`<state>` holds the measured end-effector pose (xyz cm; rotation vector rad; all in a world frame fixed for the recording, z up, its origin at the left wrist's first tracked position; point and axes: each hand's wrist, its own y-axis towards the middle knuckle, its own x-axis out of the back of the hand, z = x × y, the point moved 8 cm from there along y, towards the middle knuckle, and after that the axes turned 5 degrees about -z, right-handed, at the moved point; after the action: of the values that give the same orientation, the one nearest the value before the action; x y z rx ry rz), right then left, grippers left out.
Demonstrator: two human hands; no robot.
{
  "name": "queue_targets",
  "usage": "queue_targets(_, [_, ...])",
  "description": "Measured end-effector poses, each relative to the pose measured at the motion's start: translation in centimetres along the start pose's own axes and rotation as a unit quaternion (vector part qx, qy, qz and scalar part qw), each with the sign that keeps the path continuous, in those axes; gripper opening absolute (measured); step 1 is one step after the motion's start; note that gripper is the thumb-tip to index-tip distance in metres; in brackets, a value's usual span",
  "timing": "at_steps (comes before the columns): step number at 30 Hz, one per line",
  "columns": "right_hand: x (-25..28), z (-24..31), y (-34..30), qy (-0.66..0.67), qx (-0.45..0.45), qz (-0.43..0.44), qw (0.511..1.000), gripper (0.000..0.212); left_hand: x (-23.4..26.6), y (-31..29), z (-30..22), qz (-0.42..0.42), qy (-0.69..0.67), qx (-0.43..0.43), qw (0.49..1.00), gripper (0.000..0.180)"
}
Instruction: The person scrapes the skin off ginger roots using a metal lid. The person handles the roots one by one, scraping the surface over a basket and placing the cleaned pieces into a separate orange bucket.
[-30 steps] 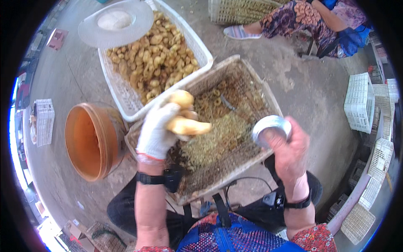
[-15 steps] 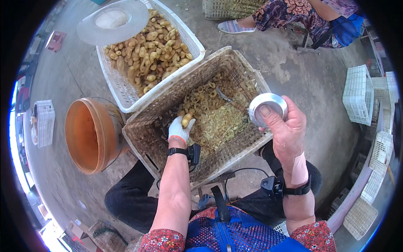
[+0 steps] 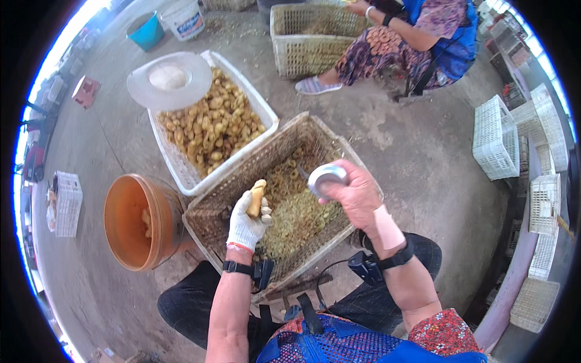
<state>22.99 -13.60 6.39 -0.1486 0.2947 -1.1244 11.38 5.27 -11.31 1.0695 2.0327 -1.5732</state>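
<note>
My left hand, in a white knit glove, is closed around a knobby yellow-brown root, possibly ginger, whose upper end sticks out above the fingers. Bare, my right hand grips a round silvery metal piece shaped like a lid or shallow cup; its underside is hidden. Both hands are over a dirty slatted plastic crate, the two held things apart. Pale scraps and peelings cover the crate's bottom. Part of a thin curved metal tool shows beside the metal piece.
A white basket full of similar roots stands beyond the crate, a translucent hat-shaped cover on its corner. At left is an orange bucket with a pale piece inside. Another person sits far right by a crate. More crates line the right.
The view has shifted, showing more of the far floor. My left hand has raised and turned the root upright. The metal piece has come nearer to it. A pale piece now shows in the orange bucket.
</note>
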Motion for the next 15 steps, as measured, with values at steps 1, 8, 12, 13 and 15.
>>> queue_targets(1, [0.0,-0.3,-0.2,-0.014,-0.006,0.016,1.000,0.021,-2.5,-0.8,0.3,0.038,0.014,0.001,0.999,0.050])
queue_targets(8, [-2.6,-2.8,-1.3,0.070,-0.068,0.138,0.986,0.017,-8.2,-11.3,-0.9,0.095,0.177,-0.007,0.980,0.051])
queue_targets(12, [-2.8,-6.9,-0.3,-0.435,0.101,0.129,0.886,0.016,-7.3,-13.6,-1.0,0.103,0.090,-0.016,0.990,0.050])
queue_targets(13, [-3.2,-7.8,-0.4,-0.370,0.064,0.121,0.919,0.016,-6.4,-14.0,-0.9,0.096,0.064,-0.026,0.993,0.050])
queue_targets(15, [-2.8,-8.3,-0.7,-0.262,0.031,0.104,0.959,0.017,-5.6,-13.7,-0.6,0.076,-0.014,-0.018,0.997,0.049])
